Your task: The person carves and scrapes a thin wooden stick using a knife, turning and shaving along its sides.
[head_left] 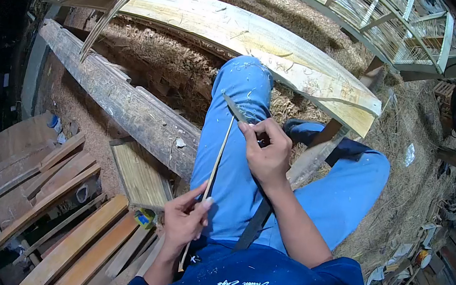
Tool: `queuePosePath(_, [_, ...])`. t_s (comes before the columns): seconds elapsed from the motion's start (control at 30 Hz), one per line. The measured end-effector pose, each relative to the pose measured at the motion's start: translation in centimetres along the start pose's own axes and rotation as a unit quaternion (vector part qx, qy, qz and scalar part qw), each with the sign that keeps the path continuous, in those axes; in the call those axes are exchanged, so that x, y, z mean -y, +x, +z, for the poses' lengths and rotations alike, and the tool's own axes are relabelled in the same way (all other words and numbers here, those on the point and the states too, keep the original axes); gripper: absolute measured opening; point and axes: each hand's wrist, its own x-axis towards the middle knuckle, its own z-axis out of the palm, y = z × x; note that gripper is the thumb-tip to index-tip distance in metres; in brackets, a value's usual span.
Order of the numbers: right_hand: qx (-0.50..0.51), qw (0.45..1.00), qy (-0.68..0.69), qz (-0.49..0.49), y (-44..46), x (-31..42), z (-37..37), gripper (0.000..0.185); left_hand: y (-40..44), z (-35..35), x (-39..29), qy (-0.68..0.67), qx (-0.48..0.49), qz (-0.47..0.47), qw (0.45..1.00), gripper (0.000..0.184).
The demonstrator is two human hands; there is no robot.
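The right fingers gripped a knife; the left fingers pinched a thin strip along the thigh. A snag or loose pinch, I thought, could have sent the knife into that thigh.

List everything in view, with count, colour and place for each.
Strip: one, pale, centre
Blade: one, grey, at the strip's upper end
Bundle: one, tan, upper left
Plank: one, pale, upper centre
Beam: one, grey, left
Panel: one, tan, below the beam
Boards: several, tan to orange-brown, lower left
Shavings: uncountable, tan, ground
Frame: one, pale, upper right
Legs: two, blue trousers, centre
Left hand: one, bare, on the strip
Right hand: one, bare, on the blade
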Motion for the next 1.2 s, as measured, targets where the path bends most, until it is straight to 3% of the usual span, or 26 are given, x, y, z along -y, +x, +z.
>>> queuePosePath(0.17, [0.027, 0.999, 0.029, -0.035, -0.5, -0.4, -0.2, 0.027, 5.2, 2.7, -4.2, 0.005, 0.015, -0.015, 1.0, 0.041])
queuePosePath(0.37, [0.032, 0.997, 0.047, -0.05, -0.6, -0.8, -0.4, 0.025, 9.8, 4.6, -4.5, -0.007, 0.028, 0.088, 0.996, 0.039])
queuePosePath(0.47, [0.007, 0.997, 0.03, -0.066, -0.4, -0.7, -0.4, 0.025, 8.0, 3.6, -3.1, -0.007, 0.036, 0.067, 0.997, 0.037])
queuePosePath(0.57, [0.038, 0.999, 0.005, 0.012, 0.1, -0.2, -0.6, 0.025, 5.9, 2.9, -3.1, 0.003, 0.025, 0.043, 0.999, 0.036])
queuePosePath(0.63, [0.035, 0.998, -0.013, -0.048, 0.0, -0.1, -0.4, 0.026, 5.1, 2.3, -2.0, -0.012, 0.017, 0.052, 0.998, 0.036])
queuePosePath(0.93, [0.002, 1.0, -0.02, -0.021, 1.5, -0.4, 0.1, 0.027, 0.6, 0.4, -0.7, 0.0, 0.01, -0.008, 1.0, 0.036])
queuePosePath(1.1, [0.022, 0.998, 0.026, -0.047, 0.7, -0.8, -0.3, 0.026, 5.5, 2.6, -4.5, 0.01, 0.018, -0.007, 1.0, 0.034])
queuePosePath(1.2, [0.054, 0.994, 0.053, -0.075, 0.1, -0.6, -0.6, 0.024, 9.8, 3.9, -6.4, 0.048, 0.042, 0.052, 0.997, 0.033])
